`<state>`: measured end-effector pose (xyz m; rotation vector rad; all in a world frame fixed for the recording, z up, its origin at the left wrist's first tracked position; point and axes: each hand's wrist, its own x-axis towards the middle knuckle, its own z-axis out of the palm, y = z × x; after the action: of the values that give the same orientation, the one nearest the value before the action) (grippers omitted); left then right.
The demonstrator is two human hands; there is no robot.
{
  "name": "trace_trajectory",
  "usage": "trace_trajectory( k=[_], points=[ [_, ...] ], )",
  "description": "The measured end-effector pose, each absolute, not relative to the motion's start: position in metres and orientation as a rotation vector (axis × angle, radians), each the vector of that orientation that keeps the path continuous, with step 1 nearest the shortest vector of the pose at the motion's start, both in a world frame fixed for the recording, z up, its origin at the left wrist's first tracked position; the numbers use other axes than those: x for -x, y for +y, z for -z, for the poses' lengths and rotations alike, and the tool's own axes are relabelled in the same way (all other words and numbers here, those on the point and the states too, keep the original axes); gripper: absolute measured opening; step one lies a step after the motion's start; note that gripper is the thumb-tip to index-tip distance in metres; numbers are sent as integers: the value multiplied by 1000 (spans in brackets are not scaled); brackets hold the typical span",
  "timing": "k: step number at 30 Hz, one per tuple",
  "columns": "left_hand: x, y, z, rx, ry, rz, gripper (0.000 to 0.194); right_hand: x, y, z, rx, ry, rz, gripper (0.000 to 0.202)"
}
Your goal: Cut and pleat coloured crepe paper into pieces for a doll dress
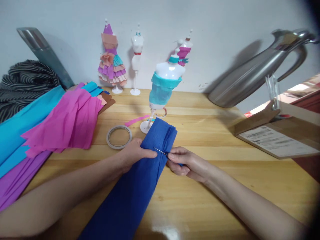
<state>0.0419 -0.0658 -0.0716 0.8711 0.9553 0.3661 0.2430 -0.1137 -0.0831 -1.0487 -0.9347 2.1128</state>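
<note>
A long strip of dark blue crepe paper (135, 186), folded in layers at its far end, runs from the bottom edge to the middle. My left hand (136, 153) grips its left side, thumb on top. My right hand (181, 161) is closed at the paper's right edge around a small tool with blue handles, probably scissors; its thin metal blade (160, 151) lies across the paper, pointing at my left thumb. Just beyond the paper stands a small white mannequin (170, 70) wrapped in turquoise paper (162, 91).
Left: a tape roll (119, 137), pink crepe paper (67, 123), turquoise and purple sheets, a striped cloth (27, 83). Behind: a mannequin in a ruffled dress (112, 63) and others. Right: a steel jug (252, 70) and a cardboard box (280, 133). A pink strip (136, 120) lies mid-table.
</note>
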Motion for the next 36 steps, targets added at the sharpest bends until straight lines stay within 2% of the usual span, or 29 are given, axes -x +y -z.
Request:
trace_trajectory(
  k=[9,22,36],
  points=[
    [-42,-65,73,-826,908,-367,21,-245,-113,88,1020,-920,-2135,44],
    [-40,-63,69,-837,898,-333,40,-244,-111,88,1015,-847,-2120,45],
    [-42,-66,76,-843,920,-421,38,-249,-108,86,959,-791,-2216,39]
  ],
)
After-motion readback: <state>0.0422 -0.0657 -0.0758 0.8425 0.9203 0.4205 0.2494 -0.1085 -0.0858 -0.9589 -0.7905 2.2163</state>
